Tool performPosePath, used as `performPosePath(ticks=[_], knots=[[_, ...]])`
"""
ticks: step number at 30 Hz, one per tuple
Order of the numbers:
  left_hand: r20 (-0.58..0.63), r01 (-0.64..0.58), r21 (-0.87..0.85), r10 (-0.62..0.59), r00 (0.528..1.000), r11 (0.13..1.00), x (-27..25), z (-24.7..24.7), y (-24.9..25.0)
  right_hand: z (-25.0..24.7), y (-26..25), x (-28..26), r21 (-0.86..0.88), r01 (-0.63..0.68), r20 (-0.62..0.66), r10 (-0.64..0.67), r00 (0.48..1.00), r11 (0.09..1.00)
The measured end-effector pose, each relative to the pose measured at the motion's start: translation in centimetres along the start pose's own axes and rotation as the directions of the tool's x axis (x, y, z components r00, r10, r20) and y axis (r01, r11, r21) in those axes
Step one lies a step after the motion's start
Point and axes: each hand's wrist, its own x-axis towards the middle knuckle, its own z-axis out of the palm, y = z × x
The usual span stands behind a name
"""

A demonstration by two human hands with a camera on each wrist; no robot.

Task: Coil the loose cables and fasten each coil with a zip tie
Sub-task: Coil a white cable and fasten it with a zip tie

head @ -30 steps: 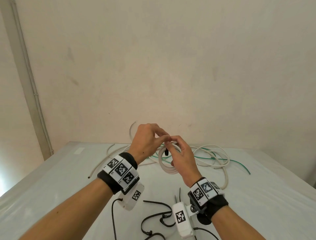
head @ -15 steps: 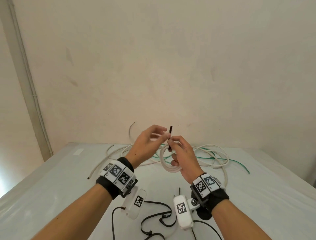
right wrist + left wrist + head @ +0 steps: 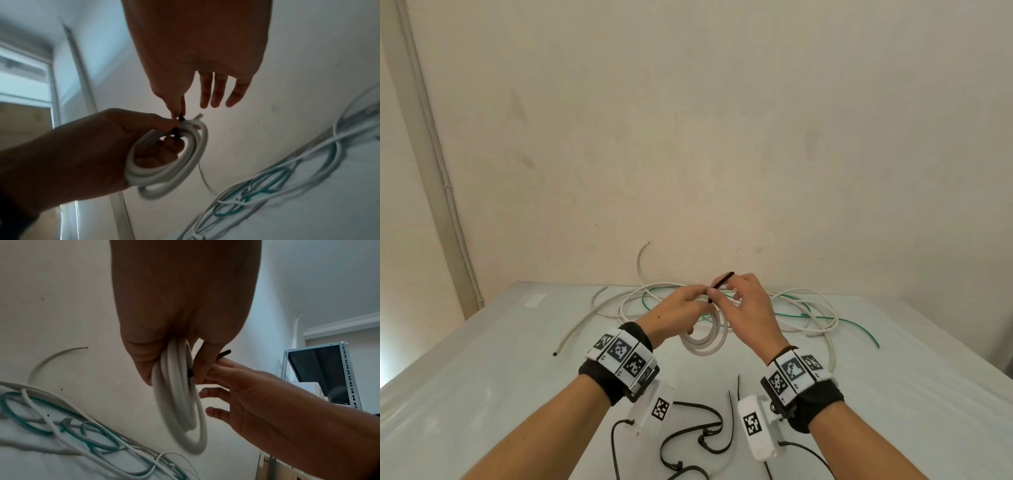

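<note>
Two hands meet at the centre of the head view, above a white worktop (image 3: 482,359). The left hand (image 3: 674,315) grips a white coil (image 3: 705,342), which hangs just below centre. The right hand (image 3: 750,308) pinches a black zip tie (image 3: 720,281) whose free end slants up and right. Loose white cables (image 3: 808,308) and a green cable (image 3: 852,323) lie tangled behind the hands, right of centre. More zip ties (image 3: 709,425) lie at the bottom centre, between the wrists.

Left wrist view: the left hand (image 3: 185,305) fills the top centre, its fingers (image 3: 144,360) curled round the coil (image 3: 180,402), which hangs edge-on. The tie (image 3: 223,353) sticks out right of the coil, where the right hand (image 3: 257,394) reaches in from the lower right.

Right wrist view: the right hand (image 3: 201,56), at the top, has thumb and forefinger clamped on the tie (image 3: 180,117), the other fingers (image 3: 216,91) straight and apart. The left hand (image 3: 92,146), at the lower left, has its fingers through the coil (image 3: 174,162), with the tie wrapped round the top of it.
</note>
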Motion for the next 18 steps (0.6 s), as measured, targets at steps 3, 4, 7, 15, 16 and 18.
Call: performPosePath(ticks=[3, 4, 7, 15, 16, 18], knots=[[0.030, 0.087, -0.011, -0.087, 0.996, 0.996, 0.2, -0.3, -0.3, -0.2, -0.3, 0.3, -0.009, 0.121, -0.016, -0.121, 0.993, 0.993], [0.036, 0.115, -0.056, -0.113, 0.993, 0.992, 0.1, -0.2, -0.5, -0.2, -0.6, 0.3, 0.011, 0.132, -0.006, -0.131, 0.991, 0.991], [0.020, 0.128, -0.181, -0.127, 0.992, 0.975, -0.1, -0.1, -1.1, -0.4, -1.1, 0.4, 0.094, 0.097, 0.005, -0.098, 0.995, 0.991], [0.018, 0.086, -0.260, -0.084, 0.996, 0.962, -0.5, 0.0, -1.8, -0.6, -1.3, 0.1, 0.312, -0.004, 0.019, -0.002, 1.000, 0.950], [0.021, 0.075, -0.268, -0.072, 0.997, 0.960, -0.5, 0.0, -2.0, -0.6, -1.3, 0.1, 0.315, -0.009, 0.019, 0.003, 1.000, 0.949], [0.027, 0.056, -0.316, -0.050, 0.998, 0.947, -0.6, 0.2, -2.1, -0.6, -1.5, 0.1, 0.319, -0.007, 0.007, 0.006, 1.000, 0.948]])
